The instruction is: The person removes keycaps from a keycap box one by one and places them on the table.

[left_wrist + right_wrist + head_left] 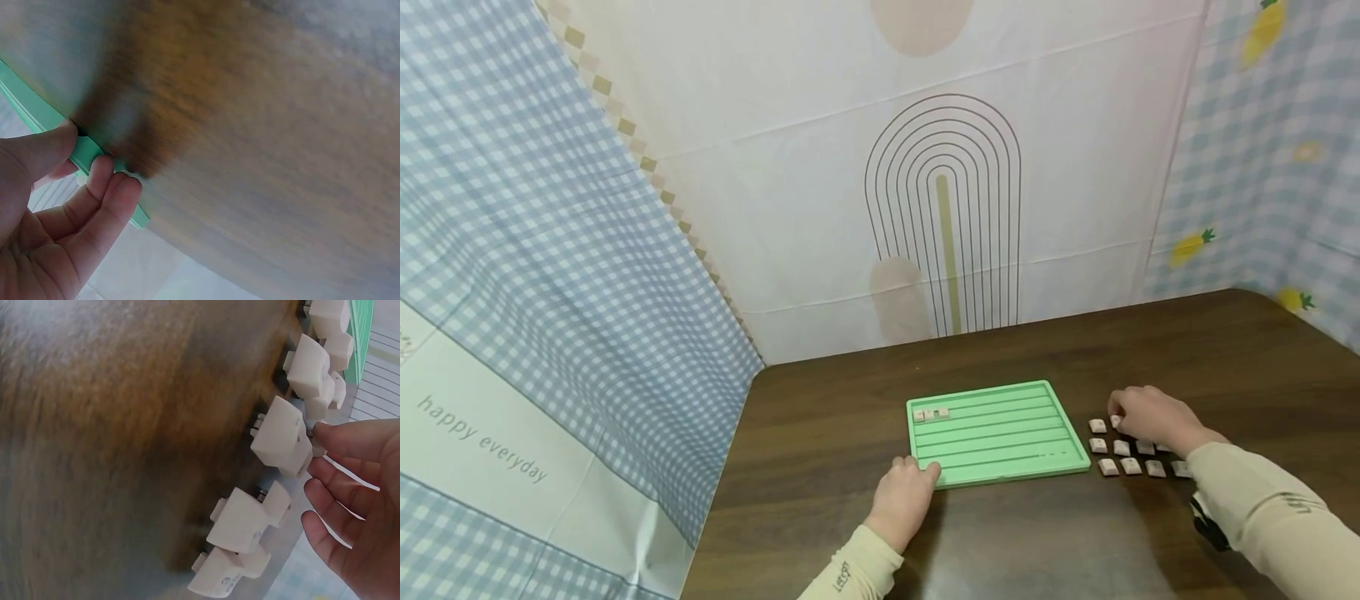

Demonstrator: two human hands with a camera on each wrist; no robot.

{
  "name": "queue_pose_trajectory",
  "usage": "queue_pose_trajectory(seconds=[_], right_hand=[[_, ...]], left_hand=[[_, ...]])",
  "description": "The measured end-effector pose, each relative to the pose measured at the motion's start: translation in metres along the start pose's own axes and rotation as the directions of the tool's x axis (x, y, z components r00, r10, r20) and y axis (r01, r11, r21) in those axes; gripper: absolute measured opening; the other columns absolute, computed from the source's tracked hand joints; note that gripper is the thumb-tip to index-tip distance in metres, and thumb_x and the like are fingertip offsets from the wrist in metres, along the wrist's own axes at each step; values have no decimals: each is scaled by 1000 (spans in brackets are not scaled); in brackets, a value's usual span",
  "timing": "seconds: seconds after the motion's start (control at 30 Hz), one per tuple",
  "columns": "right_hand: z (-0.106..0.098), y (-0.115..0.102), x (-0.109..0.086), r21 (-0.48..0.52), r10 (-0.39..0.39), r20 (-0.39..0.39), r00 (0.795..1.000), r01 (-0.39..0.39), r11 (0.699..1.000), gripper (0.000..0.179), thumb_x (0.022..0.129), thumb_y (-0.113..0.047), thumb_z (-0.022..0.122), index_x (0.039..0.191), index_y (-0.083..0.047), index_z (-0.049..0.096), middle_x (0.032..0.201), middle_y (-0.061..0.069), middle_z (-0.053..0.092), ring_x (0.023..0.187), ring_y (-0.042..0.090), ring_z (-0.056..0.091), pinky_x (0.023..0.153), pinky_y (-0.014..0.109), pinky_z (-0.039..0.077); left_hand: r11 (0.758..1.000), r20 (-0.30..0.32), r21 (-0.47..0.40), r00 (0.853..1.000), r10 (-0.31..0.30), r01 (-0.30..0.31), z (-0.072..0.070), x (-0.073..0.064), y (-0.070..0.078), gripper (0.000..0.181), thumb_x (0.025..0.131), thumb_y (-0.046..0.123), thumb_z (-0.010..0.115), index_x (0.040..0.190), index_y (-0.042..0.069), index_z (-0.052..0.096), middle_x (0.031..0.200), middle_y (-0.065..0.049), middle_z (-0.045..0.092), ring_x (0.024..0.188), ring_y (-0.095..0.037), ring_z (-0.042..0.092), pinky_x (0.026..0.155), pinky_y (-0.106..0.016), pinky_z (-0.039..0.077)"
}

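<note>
A shallow green tray with long parallel slots lies on the table. My left hand grips its near left corner; in the left wrist view the thumb is on one side of the tray's rim and the fingers on the other. Three small white keycaps sit at the left end of the tray's far slot. Right of the tray, my right hand pinches a keycap of the back row between thumb and index finger, its other fingers loosely bent. The hand partly hides this keycap.
Several more white keycaps stand in rows on the brown wooden table, right of the tray and under the right forearm. A patterned cloth hangs behind the table, with a blue checked curtain on the left.
</note>
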State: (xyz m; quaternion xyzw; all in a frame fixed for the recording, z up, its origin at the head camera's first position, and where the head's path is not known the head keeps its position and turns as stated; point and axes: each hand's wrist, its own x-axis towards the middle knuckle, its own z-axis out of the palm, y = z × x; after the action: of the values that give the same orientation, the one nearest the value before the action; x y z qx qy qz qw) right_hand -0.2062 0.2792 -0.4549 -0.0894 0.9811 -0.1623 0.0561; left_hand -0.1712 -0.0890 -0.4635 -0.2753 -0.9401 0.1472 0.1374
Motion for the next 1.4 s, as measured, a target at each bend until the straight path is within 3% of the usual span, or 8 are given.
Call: queue_pose_trajectory(seconds=[0.17,0.43,0.73,0.9,1.07,1.2,1.4], right_hand=[[-1,-3,1,7,-3,3,1000,3,1000,19,83,-3,53,100,1,61,92,16,61,66,17,47,55,31,39],[-11,-15,10,13,-7,-21,1000,7,1000,24,84,-9,58,106,1,60,100,19,61,85,33,58,62,43,48],[-7,-85,45,35,-116,-116,986,121,992,31,85,-17,62,112,-2,60,109,17,62,95,31,60,72,45,50],[9,-127,67,48,-173,-103,980,179,983,27,84,-15,63,110,-6,62,109,11,63,103,32,57,81,48,49],[32,-163,85,43,-171,-85,982,175,984,28,85,-17,63,111,-9,61,113,12,60,110,34,52,84,50,48],[47,-180,92,22,-172,-104,980,175,984,27,85,-16,63,110,-8,61,111,12,60,106,33,53,82,48,49],[57,-190,95,-18,-145,-130,981,144,989,18,85,-16,64,102,-10,64,102,9,61,96,29,56,74,44,50]], left_hand=[[1000,-5,-12,1000,-7,7,0,1,-1,9,81,11,63,85,16,58,73,-8,61,65,-16,55,48,-22,49],[1000,-1,-19,1000,-17,17,-2,2,-4,8,81,11,63,85,15,58,73,-8,61,65,-16,55,48,-22,49],[999,-1,-38,1000,-11,11,-5,1,-5,10,80,10,64,85,17,58,73,-8,60,65,-16,54,48,-22,49],[999,17,-44,1000,-7,8,-5,0,-2,9,81,11,63,85,17,58,74,-7,60,66,-16,54,49,-22,49],[999,22,-37,1000,-9,9,-3,-1,0,9,81,12,64,86,18,58,74,-7,60,66,-16,54,49,-20,48],[999,35,-31,999,-11,12,-3,0,0,9,82,14,64,88,19,59,74,-7,59,66,-16,55,48,-20,49],[1000,33,-26,999,-13,14,-3,0,-1,8,83,14,62,88,19,59,73,-6,59,66,-16,54,48,-21,49]])
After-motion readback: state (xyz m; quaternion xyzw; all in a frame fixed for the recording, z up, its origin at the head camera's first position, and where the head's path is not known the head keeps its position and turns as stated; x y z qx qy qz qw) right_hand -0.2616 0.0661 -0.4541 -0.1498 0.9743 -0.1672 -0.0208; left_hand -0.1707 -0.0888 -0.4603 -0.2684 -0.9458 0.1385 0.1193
